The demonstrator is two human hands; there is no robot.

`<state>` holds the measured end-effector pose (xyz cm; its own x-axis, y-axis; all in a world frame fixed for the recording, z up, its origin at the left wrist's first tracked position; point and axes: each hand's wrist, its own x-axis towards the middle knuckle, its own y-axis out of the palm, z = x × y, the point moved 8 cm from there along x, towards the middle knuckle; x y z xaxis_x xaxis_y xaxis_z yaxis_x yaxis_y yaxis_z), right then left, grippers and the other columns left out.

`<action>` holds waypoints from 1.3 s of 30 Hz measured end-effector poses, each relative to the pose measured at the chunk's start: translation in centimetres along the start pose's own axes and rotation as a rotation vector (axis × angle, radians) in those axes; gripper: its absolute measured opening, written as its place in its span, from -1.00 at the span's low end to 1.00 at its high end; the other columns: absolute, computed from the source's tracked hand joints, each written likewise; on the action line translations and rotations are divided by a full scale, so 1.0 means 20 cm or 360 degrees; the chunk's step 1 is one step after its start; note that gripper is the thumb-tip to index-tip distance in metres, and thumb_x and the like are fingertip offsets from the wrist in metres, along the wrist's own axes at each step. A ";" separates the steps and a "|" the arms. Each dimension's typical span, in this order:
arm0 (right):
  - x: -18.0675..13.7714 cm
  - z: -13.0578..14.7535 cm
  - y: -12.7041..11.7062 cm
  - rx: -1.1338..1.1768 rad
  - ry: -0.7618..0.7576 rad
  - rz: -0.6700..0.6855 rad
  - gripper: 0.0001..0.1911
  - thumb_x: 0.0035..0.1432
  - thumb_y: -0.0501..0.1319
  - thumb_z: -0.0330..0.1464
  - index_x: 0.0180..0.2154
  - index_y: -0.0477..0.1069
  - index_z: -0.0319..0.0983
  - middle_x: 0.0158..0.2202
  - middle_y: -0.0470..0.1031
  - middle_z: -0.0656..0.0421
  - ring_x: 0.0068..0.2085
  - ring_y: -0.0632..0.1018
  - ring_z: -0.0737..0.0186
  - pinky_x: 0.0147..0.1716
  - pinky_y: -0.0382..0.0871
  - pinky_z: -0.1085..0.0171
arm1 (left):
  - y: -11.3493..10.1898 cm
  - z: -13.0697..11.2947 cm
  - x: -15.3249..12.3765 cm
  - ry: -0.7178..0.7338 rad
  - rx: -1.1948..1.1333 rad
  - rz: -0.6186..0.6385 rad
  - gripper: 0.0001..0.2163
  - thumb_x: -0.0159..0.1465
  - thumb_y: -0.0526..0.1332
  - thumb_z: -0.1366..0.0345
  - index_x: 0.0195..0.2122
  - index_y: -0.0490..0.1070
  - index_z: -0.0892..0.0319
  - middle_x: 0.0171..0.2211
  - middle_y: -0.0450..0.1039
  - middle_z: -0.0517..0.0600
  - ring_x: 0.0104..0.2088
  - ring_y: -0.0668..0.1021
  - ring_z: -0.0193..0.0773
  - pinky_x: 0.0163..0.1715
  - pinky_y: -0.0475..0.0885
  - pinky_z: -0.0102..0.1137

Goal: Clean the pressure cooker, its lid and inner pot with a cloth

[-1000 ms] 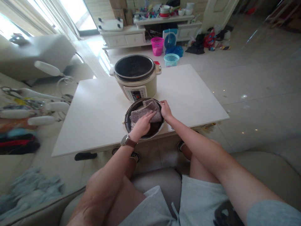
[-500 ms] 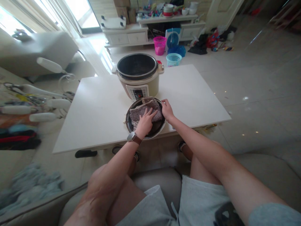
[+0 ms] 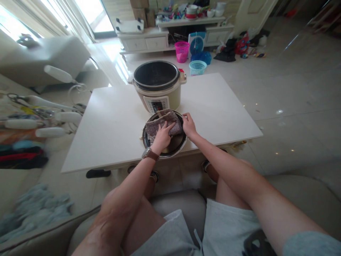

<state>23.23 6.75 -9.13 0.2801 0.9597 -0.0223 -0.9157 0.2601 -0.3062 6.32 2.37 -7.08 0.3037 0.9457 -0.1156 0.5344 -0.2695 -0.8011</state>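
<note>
While the left grip point(image 3: 162, 138) splays on the cloth point(image 3: 168, 118) (likely soft), the right grip point(image 3: 189, 125) pinches the lid point(image 3: 176, 145) by its rim point(image 3: 170, 155), probably a stiff, sure handhold.

The bare left hand point(image 3: 161, 138) and folded, grey-brown fabric cloth point(image 3: 164, 118) have shifted slightly toward the frame's upper left across the round, dark, metal-rimmed lid point(image 3: 176, 143).

Pink basket point(image 3: 182, 52) near turquoise basket point(image 3: 198, 67)
</note>
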 end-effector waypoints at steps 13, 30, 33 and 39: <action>0.05 -0.07 -0.03 0.0064 0.0115 -0.0080 -0.87 0.27 0.03 -0.25 -0.23 0.32 -0.08 -0.25 0.50 0.20 -0.04 0.50 0.06 0.08 0.34 0.15 | -0.01 -0.03 -0.09 0.0193 0.0044 0.0586 -0.31 0.10 0.07 0.59 0.21 0.62 0.00 0.42 0.36 -0.07 0.47 0.34 0.08 0.51 0.10 0.00; 0.05 -0.06 -0.02 0.0074 0.0096 -0.0084 -0.88 0.33 0.07 -0.23 -0.25 0.32 -0.08 -0.38 0.43 0.23 -0.18 0.47 0.05 0.00 0.34 0.13 | -0.41 -0.03 -0.09 0.0432 -0.0178 -0.0444 -0.28 0.12 0.05 0.60 0.30 0.53 0.10 0.44 0.35 0.00 0.43 0.40 -0.09 0.49 0.22 -0.13; 0.05 -0.06 -0.03 0.0094 0.0053 -0.0099 -0.89 0.31 0.07 -0.25 -0.27 0.32 -0.08 -0.33 0.48 0.21 -0.12 0.48 0.05 0.04 0.34 0.14 | -0.15 -0.09 -0.07 0.0441 0.0173 0.0005 -0.24 0.15 0.04 0.63 0.37 0.47 0.03 0.50 0.25 0.01 0.49 0.30 0.00 0.49 0.20 -0.01; 0.05 -0.08 -0.03 0.0099 0.0054 -0.0087 -0.88 0.30 0.06 -0.24 -0.25 0.32 -0.08 -0.27 0.51 0.19 -0.10 0.49 0.05 0.04 0.34 0.14 | 0.03 -0.07 -0.04 0.0281 0.0483 0.0174 -0.21 0.25 0.03 0.61 0.49 0.27 -0.10 0.58 0.05 0.01 0.56 0.06 0.32 0.38 0.15 0.42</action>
<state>24.56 7.45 -10.49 0.3386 0.9401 -0.0398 -0.9147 0.3190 -0.2483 7.45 1.15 -6.60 0.4915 0.8614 -0.1285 0.2406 -0.2761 -0.9305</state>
